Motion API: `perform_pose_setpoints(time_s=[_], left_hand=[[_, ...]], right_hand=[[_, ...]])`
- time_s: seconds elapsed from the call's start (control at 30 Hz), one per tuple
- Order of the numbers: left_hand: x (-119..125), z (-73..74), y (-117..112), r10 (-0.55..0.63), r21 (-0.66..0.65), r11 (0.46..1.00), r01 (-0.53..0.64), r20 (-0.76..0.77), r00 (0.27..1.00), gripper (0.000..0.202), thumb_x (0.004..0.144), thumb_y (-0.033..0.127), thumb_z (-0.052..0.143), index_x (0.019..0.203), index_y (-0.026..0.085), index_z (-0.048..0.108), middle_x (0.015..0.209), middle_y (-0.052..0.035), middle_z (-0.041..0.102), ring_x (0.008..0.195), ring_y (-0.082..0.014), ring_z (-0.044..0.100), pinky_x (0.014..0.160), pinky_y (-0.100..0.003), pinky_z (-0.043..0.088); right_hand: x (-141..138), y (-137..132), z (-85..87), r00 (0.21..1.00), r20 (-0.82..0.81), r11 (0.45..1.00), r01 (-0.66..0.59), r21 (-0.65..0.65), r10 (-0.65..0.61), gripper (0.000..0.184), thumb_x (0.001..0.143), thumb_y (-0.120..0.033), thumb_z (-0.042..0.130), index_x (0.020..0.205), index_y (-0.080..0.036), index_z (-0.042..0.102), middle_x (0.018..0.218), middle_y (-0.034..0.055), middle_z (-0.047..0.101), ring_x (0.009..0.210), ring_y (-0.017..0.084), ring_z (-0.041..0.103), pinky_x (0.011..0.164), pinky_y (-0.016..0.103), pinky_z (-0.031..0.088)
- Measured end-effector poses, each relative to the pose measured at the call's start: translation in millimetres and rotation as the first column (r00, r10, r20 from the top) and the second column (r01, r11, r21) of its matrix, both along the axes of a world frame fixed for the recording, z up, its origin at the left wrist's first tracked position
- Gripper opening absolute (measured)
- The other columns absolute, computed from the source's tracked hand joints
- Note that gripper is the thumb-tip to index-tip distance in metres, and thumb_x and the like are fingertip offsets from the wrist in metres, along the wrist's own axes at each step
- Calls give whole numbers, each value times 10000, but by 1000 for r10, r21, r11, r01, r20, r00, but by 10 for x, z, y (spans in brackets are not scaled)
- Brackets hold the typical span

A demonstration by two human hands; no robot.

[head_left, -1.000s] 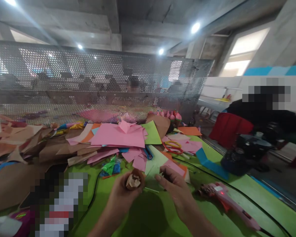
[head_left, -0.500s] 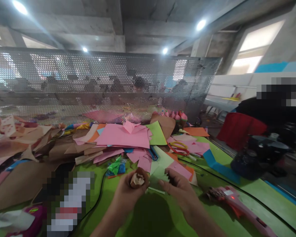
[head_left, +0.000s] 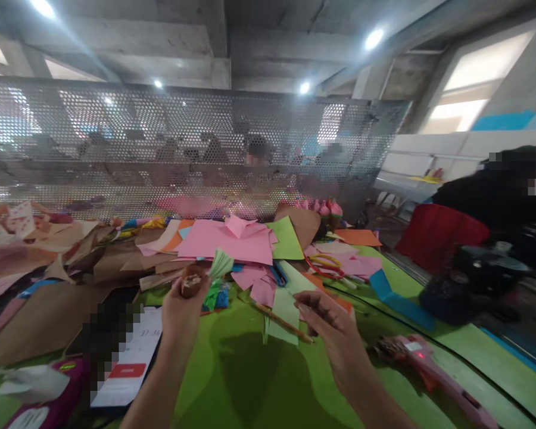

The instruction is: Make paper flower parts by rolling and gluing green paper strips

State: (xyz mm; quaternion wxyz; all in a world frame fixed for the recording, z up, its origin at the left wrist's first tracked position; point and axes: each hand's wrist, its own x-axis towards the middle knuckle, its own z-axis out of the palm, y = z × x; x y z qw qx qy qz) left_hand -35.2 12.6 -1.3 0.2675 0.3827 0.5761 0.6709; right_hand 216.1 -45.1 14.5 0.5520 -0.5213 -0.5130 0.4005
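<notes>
My left hand (head_left: 185, 307) is raised at left of centre, its fingers wrapped round a small brown paper roll (head_left: 191, 282) with crumpled pale paper in its open end. A pale green fringed paper strip (head_left: 221, 264) sticks up beside those fingertips; whether they grip it is unclear. My right hand (head_left: 328, 319) hovers with curled fingers, thumb and forefinger pinched close together; anything between them is too small to make out. Just left of it, a thin brown pencil-like stick (head_left: 279, 317) lies across pale green paper (head_left: 283, 336) on the green tabletop (head_left: 236, 381).
Pink sheets (head_left: 226, 241) and brown scraps are piled at the back before a perforated metal screen (head_left: 183, 125). A pink glue gun (head_left: 429, 363) with a lit red light lies right, beside a black cord. A phone (head_left: 131, 363) lies left. Yellow-and-red-handled scissors (head_left: 326, 265) rest among scraps.
My left hand has moved up and left with the brown roll, away from my right hand. The pale green paper formerly between my hands has left my right fingers. The brown stick has come into view.
</notes>
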Motion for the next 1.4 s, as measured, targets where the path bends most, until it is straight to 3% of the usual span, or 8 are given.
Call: perform_pose_setpoints(time_s=[0.2, 0.37, 0.57, 0.67, 0.77, 1.13, 1.3, 1.4], left_hand=[[-223, -50, 55, 112, -151, 976, -159, -284, 952, 382, 673, 464, 705, 920, 173, 707, 731, -39, 715, 728, -251, 671, 683, -337, 491], [-286, -47, 120, 38, -173, 972, -157, -546, 837, 372, 785, 363, 632, 1081, 139, 657, 1019, -140, 684, 962, -315, 659, 841, -411, 505], [-241, -191, 169, -115, -236, 969, -76, -700, 705, 729, 768, 107, 584, 1459, 92, 352, 1287, -227, 556, 1179, -331, 591, 955, -437, 493], [-240, -224, 156, -125, -229, 971, -73, -741, 659, 679, 808, 87, 537, 1462, 110, 356, 1332, -219, 525, 1214, -321, 574, 977, -431, 489], [-260, -245, 161, -132, -211, 976, -59, -780, 612, 548, 850, 92, 519, 1395, 111, 469, 1353, -196, 524, 1215, -299, 574, 1022, -404, 468], [-201, -361, 158, -179, -220, 975, -35, -867, 466, 447, 920, 223, 514, 1336, 67, 556, 1395, -244, 526, 1306, -361, 481, 1080, -491, 396], [-178, -131, 38, -92, -167, 980, -108, -861, 500, 432, 911, 256, 523, 1331, 166, 574, 1401, -170, 537, 1228, -385, 525, 991, -550, 458], [-67, 80, -132, -8, -15, 1000, -7, -788, 616, 336, 909, 252, 534, 1222, 192, 639, 1251, -118, 634, 1177, -308, 570, 1005, -473, 474]], right_hand=[[67, 63, -67, 996, 87, 999, -33, -10, 33, 303, 807, -428, 663, 982, -182, 665, 828, 24, 589, 661, 138, 457, 550, 242, 331], [28, 34, -56, 932, 343, 993, -114, -23, 115, 226, 828, -343, 603, 984, -192, 665, 797, 16, 608, 657, 158, 503, 615, 276, 394], [-49, -12, -12, 580, 793, 961, -277, -23, 186, 229, 806, -122, 627, 1001, -212, 706, 1123, 64, 687, 1084, 270, 564, 917, 387, 419], [-59, 0, -46, 381, 904, 954, -289, -80, 191, 258, 811, -114, 656, 1031, -225, 731, 1223, 69, 667, 1152, 298, 539, 972, 428, 405], [-51, 10, -90, 292, 945, 973, -215, -85, 147, 353, 833, -166, 666, 1182, -214, 685, 1278, 85, 639, 1169, 302, 538, 979, 437, 427], [-76, -33, -86, 246, 967, 986, -166, -31, 72, 363, 846, -159, 636, 1196, -252, 660, 1343, 72, 581, 1215, 300, 502, 972, 444, 426], [-135, -53, -96, 273, 957, 975, -220, -40, 100, 274, 880, -185, 613, 1138, -255, 674, 1169, 66, 645, 1104, 273, 547, 930, 410, 415], [-134, -62, -108, 276, 955, 979, -200, -51, 106, 244, 883, -200, 609, 1111, -249, 682, 1115, 69, 654, 1076, 280, 554, 918, 422, 408]])
